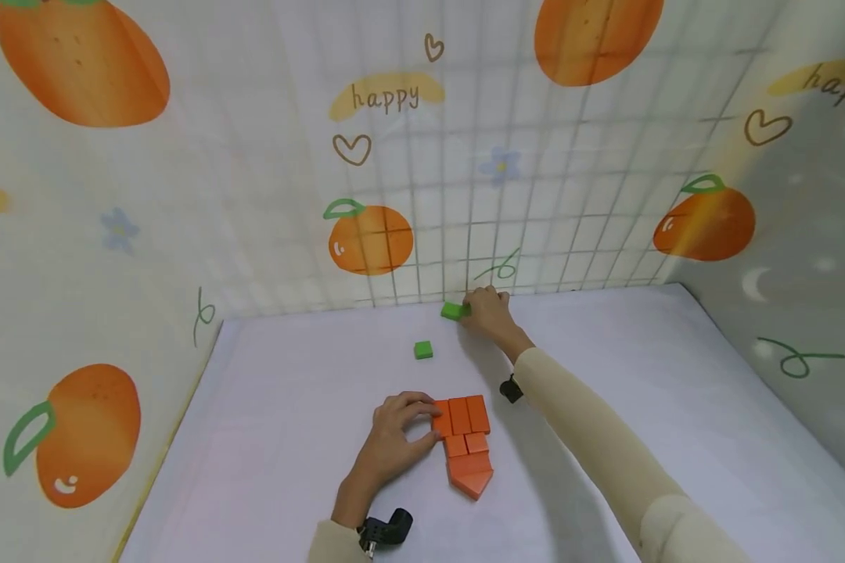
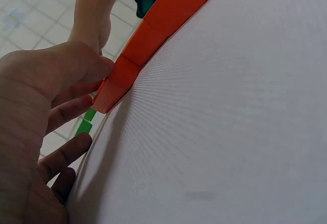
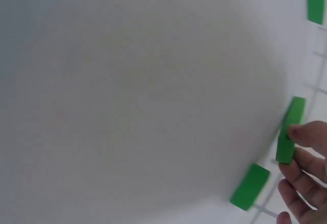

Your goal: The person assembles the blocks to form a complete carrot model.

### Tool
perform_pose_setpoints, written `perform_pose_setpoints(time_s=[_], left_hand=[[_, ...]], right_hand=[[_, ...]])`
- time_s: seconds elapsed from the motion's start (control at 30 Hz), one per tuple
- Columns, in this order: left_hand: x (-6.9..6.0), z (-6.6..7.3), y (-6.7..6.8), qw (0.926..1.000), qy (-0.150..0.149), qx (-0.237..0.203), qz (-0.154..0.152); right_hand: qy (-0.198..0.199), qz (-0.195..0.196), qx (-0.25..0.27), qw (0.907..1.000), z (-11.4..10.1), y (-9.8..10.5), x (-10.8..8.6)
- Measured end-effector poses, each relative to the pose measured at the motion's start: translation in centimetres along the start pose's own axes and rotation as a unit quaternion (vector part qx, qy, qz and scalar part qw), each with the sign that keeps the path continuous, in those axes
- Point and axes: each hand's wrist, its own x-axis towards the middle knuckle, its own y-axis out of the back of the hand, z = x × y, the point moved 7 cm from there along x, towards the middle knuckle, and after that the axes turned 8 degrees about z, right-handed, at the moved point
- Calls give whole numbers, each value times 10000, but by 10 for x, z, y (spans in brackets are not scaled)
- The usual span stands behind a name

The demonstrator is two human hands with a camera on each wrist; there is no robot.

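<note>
Several orange blocks (image 1: 459,416) lie edge to edge on the white tabletop, three upright rectangles above two small pieces, with a pointed piece (image 1: 470,483) at the near end. My left hand (image 1: 393,442) holds the leftmost orange block between thumb and fingers; the left wrist view shows the thumb (image 2: 97,67) against the orange row. At the table's far side my right hand (image 1: 491,313) pinches a green block (image 3: 291,131) by one end. Close beside it lies another green block (image 1: 453,311). A separate green block (image 1: 423,350) sits nearer, between the two hands.
A pale curtain (image 1: 282,195) printed with oranges and hearts stands right behind the table's far edge, with a grid pattern showing through it. Curtain also closes in both sides. Black wrist cameras (image 1: 387,528) sit on both wrists.
</note>
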Motion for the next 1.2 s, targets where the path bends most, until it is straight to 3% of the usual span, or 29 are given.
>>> perform_pose_setpoints(time_s=[0.2, 0.47, 0.7, 0.97, 1.2], left_hand=[[5, -4, 7, 9997, 97, 76, -202], [13, 3, 7, 9995, 292, 112, -41], [20, 11, -3, 9985, 537, 74, -121], [18, 7, -5, 9984, 535, 99, -147], [16, 7, -8, 9990, 433, 81, -82]], right_hand=[[299, -98, 74, 9995, -7, 27, -12], [1057, -126, 725, 9917, -15, 51, -33], [1615, -522, 664, 9832, -20, 51, -63], [2193, -862, 585, 9701, -35, 39, -91], [2129, -1167, 511, 9687, -35, 27, -98]])
